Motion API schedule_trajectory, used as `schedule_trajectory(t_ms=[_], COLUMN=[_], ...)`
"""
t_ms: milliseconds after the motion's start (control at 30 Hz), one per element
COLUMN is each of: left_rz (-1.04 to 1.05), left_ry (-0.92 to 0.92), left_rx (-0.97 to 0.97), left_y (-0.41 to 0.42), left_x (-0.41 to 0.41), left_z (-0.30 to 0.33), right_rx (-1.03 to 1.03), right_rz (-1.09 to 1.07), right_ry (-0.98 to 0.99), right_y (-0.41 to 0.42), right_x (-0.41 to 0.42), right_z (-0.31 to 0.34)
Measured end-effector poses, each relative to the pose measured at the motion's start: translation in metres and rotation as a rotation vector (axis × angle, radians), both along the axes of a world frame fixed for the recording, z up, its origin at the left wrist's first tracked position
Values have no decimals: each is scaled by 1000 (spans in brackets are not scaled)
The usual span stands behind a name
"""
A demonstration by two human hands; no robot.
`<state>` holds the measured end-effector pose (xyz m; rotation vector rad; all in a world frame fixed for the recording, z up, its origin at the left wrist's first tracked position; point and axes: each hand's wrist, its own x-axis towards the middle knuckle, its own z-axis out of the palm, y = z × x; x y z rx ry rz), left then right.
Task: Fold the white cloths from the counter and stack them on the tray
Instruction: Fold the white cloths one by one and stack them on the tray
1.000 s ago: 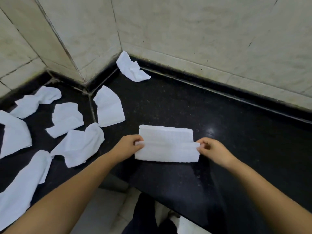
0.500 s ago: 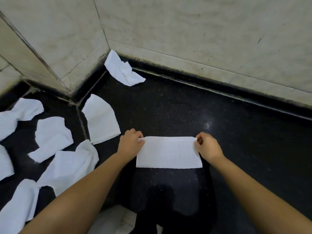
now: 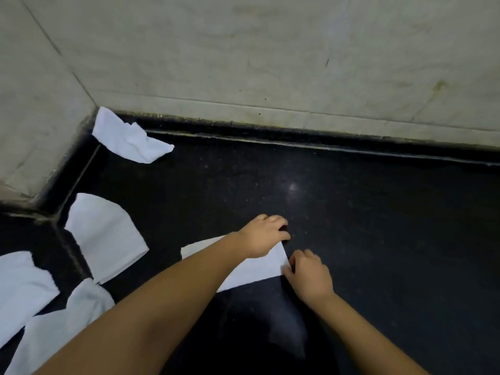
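- Cloth [image 3: 251, 269] lying flat on the black tabletop [image 3: 378, 226], just below the middle of the frame, already narrowed to a strip and partly hidden under the left forearm.
- Left hand [image 3: 263, 235] reaching across to the strip's right end, grip curled down at the far corner; contact looks likely, though whether cloth is pinched there cannot be told.
- Right hand [image 3: 309, 274] touching the near right corner, grip narrow and seemingly pinching the edge.
- Judged step: folding the strip end over end to halve its length.
- For a clean fold: match corner to corner before pressing, keep both long edges in line, draw the layer taut, then smooth flat from the crease outward.
- Risk, as a judgement: thin cloth slipping on the polished stone and skewing the fold.
- Loose cloths at the left of the frame, unfolded: one in the upper left corner by the wall [image 3: 130, 142], one at middle left [image 3: 105, 236], more at lower left [image 3: 24, 288].
- No tray in view.
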<state>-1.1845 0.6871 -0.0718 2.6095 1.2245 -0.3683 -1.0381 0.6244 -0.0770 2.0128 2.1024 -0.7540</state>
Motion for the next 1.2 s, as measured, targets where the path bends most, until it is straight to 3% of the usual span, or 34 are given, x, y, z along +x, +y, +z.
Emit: schedule_trajectory(t_ms=[200, 333, 467, 733, 867, 1000, 1200], left_rz=[-83, 122, 422, 574, 617, 613, 671], left_ry=[68, 30, -292, -687, -885, -942, -685], left_rx=[-5, -127, -232, -164, -124, -215, -479], left_y=[12, 9, 16, 45, 25, -16, -85], left_x=[-4, -2, -14, -48, -56, -55, -41], left_z=[1, 11, 40, 128, 150, 129, 45], right_rx=[-81, -162, 0, 344, 405, 333, 21], right_rz=[-152, -309, -396, -284, -154, -9, 121], right_ry=[197, 399, 596, 858, 948, 889, 651], right_y=[6, 19, 38, 90, 84, 53, -12], right_x=[6, 12, 15, 9, 15, 30, 60], right_z=[9, 23, 42, 121, 148, 135, 62])
